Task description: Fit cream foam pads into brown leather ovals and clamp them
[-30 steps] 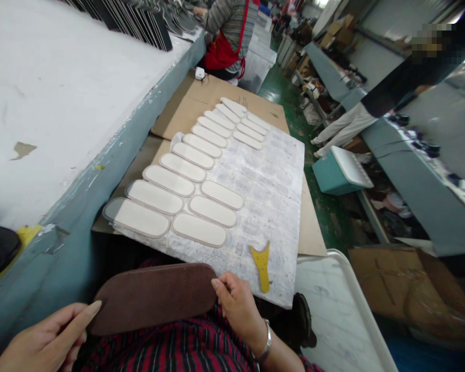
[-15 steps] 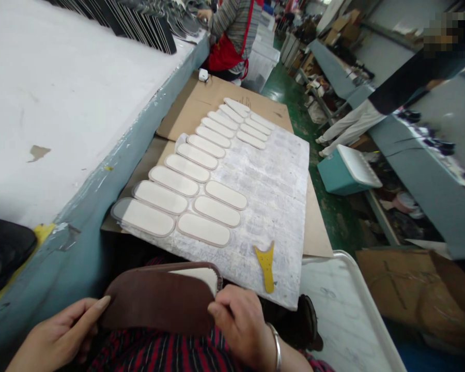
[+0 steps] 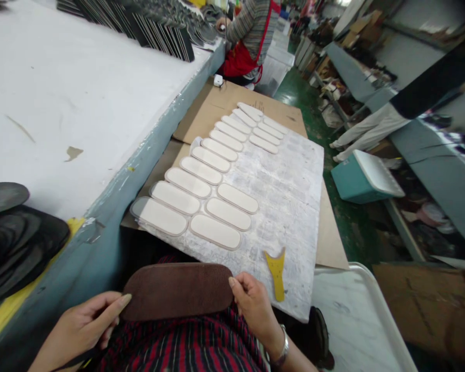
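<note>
A long brown leather piece [image 3: 178, 291] with rounded ends is stretched between my hands over my lap, its brown face up. My left hand [image 3: 87, 323] pinches its left end, the thumb lying on top. At the right end, my right hand [image 3: 253, 305] grips the edge between thumb and fingers. Just beyond lies a whitish board [image 3: 279, 191] bearing rows of pale oval pieces [image 3: 216, 231] with grey-brown rims. Near the board's front right corner rests a yellow forked tool [image 3: 277, 274]. The underside of the leather piece is hidden.
A white-topped table [image 3: 112, 88] runs along the left, with dark oval pieces [image 3: 23, 248] piled near its edge and black pieces [image 3: 163, 36] lined up behind. A co-worker [image 3: 248, 31] sits ahead. A teal bin [image 3: 356, 181] and a standing person [image 3: 375, 124] are at right.
The brown leather now lies flat across the whole oval; the white layer that showed at its upper right is covered. My right hand has shifted its grip to the right end. The view has swung left.
</note>
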`<state>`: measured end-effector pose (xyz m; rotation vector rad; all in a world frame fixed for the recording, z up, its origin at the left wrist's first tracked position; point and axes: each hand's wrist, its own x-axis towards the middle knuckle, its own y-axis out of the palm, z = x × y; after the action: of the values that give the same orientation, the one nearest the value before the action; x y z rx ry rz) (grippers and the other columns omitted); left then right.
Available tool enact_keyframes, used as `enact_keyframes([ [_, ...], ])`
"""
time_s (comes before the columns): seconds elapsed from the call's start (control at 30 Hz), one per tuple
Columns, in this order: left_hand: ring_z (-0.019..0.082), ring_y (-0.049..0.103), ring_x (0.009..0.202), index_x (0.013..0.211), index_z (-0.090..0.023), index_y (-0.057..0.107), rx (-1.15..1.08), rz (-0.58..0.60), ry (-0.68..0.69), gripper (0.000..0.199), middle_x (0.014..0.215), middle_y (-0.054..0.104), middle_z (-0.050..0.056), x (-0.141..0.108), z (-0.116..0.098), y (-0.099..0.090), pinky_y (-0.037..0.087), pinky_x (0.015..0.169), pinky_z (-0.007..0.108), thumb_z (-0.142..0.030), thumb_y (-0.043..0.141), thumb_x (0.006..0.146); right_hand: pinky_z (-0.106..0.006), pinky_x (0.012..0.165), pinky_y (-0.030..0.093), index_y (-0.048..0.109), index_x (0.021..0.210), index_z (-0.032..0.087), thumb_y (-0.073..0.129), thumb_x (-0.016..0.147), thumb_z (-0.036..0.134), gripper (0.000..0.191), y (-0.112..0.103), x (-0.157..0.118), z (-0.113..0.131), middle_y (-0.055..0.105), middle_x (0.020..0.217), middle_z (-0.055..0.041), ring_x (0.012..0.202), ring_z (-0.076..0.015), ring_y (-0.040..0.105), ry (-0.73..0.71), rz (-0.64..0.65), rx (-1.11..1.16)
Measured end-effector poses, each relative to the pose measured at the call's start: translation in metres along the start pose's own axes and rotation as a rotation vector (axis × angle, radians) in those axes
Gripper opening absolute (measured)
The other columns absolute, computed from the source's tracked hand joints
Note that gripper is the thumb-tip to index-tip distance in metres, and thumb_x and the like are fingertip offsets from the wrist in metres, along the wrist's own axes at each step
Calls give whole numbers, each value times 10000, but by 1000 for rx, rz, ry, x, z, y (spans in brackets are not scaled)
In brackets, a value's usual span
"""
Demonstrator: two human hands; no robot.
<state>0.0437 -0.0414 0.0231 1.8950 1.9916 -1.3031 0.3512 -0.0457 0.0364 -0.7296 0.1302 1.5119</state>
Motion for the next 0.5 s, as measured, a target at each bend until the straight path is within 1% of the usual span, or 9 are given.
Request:
enact_keyframes([
  [0.1,91,376,317,525,-193,489,67,58,71,413,333,370,-81,-1,-10,-4,322,390,200,-590,548,625,-188,394,289,477,640,180,453,848,481,366,0,0,-3,412,443,66,366,-62,366,-6,2,-12],
  [0.2,87,366,308,505,-194,428,53,74,45,427,333,360,-81,1,-14,-7,299,369,194,-582,529,651,-189,388,288,481,657,181,449,848,490,365,1,-1,-4,411,444,65,365,-65,369,-5,15,-13],
  [0.33,81,346,302,518,-198,406,-15,115,5,428,338,357,-83,1,-13,-6,290,352,190,-586,530,648,-186,381,289,472,645,179,453,842,497,374,1,-2,-3,407,439,66,361,-64,369,11,23,-7],
  [0.5,70,289,285,516,-204,369,-107,44,-23,502,326,301,-94,-1,-11,0,246,319,180,-677,503,620,-172,360,271,463,639,178,467,836,476,357,2,-2,0,426,446,67,343,-52,363,28,40,29],
])
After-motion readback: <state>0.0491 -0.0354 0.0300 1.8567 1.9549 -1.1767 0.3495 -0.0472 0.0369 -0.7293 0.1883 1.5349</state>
